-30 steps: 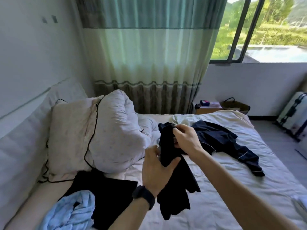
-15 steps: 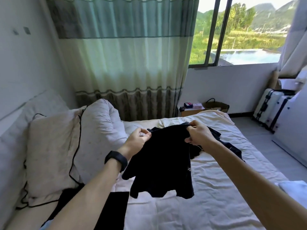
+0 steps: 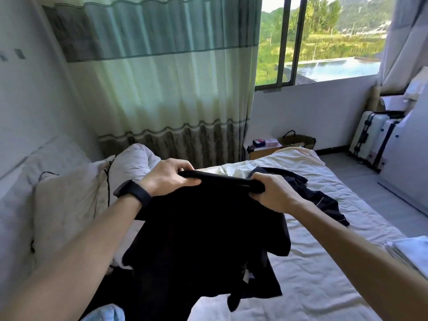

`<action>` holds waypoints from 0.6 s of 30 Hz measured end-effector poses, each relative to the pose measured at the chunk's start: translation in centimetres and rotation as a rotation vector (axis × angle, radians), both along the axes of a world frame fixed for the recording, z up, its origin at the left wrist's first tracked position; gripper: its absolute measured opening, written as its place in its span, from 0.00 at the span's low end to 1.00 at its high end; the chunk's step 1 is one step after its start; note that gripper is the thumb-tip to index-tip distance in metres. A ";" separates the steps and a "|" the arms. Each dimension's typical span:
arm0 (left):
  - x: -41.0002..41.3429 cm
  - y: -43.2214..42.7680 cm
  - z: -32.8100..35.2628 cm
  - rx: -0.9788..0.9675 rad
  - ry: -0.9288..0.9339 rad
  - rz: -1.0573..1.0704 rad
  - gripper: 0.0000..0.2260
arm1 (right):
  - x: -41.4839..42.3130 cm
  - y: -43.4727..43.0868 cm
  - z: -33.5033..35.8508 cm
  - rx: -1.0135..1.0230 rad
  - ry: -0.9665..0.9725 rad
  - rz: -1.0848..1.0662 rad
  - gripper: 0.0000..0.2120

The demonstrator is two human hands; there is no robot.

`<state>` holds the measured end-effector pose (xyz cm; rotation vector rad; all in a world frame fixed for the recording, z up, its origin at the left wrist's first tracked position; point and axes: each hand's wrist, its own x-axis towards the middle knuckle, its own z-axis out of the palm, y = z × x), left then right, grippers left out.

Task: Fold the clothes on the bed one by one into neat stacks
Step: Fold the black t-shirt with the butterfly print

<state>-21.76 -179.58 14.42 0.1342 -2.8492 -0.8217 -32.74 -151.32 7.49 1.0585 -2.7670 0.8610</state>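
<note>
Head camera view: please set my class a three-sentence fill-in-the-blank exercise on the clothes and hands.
The left hand and right hand both grip a soft fabric garment coloured ____.
The black band sits on the ____ wrist.
The crumpled navy garment lies on the white-sheeted bed, ____ of the held one.
Missing: black; left; right.

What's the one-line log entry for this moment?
black garment: held up | left hand: grips top edge | right hand: grips top edge
</note>
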 end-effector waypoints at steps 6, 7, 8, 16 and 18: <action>0.7 -3.0 1.1 -0.016 0.085 -0.022 0.08 | -1.5 1.0 -1.6 0.186 0.038 -0.141 0.11; 0.7 -3.6 0.8 -0.029 0.094 -0.015 0.09 | -1.6 1.1 -1.8 0.197 0.031 -0.158 0.11; 0.8 -4.1 0.4 -0.038 0.098 0.015 0.09 | -1.7 1.2 -1.9 0.227 0.039 -0.177 0.11; 1.8 -4.1 -4.2 -0.145 -0.027 0.216 0.10 | -1.4 -0.6 -0.9 -0.020 -0.169 -0.152 0.05; 1.3 -0.1 -4.6 -0.121 -0.043 0.026 0.26 | -0.5 -2.8 0.3 -0.012 -0.149 -0.080 0.01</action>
